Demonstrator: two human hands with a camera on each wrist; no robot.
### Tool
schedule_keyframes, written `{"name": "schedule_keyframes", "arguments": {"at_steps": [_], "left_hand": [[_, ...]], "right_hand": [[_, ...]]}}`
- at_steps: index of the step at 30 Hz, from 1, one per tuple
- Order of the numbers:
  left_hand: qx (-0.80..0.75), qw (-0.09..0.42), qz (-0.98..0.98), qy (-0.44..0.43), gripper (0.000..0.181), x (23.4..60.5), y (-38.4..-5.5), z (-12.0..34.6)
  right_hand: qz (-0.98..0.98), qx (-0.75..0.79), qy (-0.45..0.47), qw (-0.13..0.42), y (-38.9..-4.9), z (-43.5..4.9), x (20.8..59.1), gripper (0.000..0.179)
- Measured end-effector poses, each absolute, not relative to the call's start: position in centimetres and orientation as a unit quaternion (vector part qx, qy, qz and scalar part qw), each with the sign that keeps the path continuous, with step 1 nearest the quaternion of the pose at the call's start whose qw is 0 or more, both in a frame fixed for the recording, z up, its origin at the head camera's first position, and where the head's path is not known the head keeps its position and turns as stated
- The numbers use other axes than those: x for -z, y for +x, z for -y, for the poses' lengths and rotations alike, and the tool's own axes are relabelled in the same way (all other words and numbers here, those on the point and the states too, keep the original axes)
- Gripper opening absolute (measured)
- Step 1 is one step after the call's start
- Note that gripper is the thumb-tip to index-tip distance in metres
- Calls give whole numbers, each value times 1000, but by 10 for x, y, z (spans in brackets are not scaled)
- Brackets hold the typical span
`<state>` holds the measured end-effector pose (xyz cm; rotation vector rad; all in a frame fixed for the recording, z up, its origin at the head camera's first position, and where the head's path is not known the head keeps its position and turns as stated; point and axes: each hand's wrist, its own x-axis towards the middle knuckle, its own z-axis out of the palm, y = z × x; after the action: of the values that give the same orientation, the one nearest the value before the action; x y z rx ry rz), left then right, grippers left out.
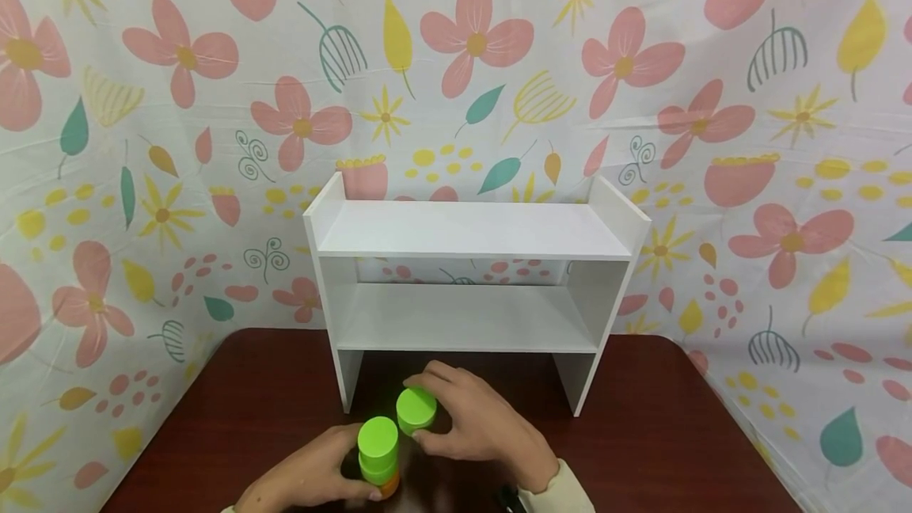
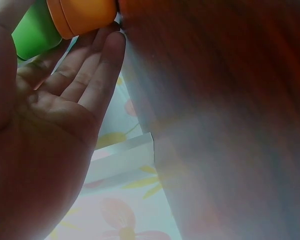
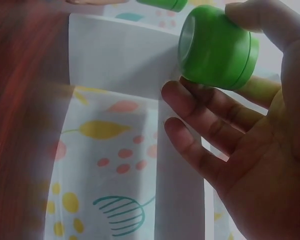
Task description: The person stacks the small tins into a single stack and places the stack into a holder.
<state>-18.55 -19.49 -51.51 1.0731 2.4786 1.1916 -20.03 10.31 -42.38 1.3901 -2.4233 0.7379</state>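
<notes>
Gripping a green-and-orange stack [image 1: 378, 446] in our left hand [image 1: 313, 472], we pinch a green jar [image 1: 416, 409] beside it with our right hand [image 1: 480, 424], before the white shelf [image 1: 470, 319]. Left wrist: our fingers [image 2: 104, 72] touch the stack's orange part [image 2: 90, 16]. Right wrist: we see the jar pinched.

Two hands [image 1: 309, 472] [image 1: 473, 416], three containers [image 1: 378, 438] [image 1: 416, 408] [image 1: 389, 486], one shelf unit [image 1: 470, 229].

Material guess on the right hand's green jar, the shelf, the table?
Jar: likely plastic, satin, soft highlights, rounded edges. Shelf: probably white laminated board, flat panels, crisp edges. Table: wood or wood-look veneer, dark red-brown, streaky grain, slight sheen.
</notes>
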Motion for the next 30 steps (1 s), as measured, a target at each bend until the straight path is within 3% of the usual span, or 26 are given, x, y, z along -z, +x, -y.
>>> {"name": "schedule_keyframes", "arguments": {"at_steps": [30], "left_hand": [[-408, 106, -833, 358, 58, 513, -185, 195]], "right_hand": [[811, -257, 508, 134, -198, -80, 420, 51]]}}
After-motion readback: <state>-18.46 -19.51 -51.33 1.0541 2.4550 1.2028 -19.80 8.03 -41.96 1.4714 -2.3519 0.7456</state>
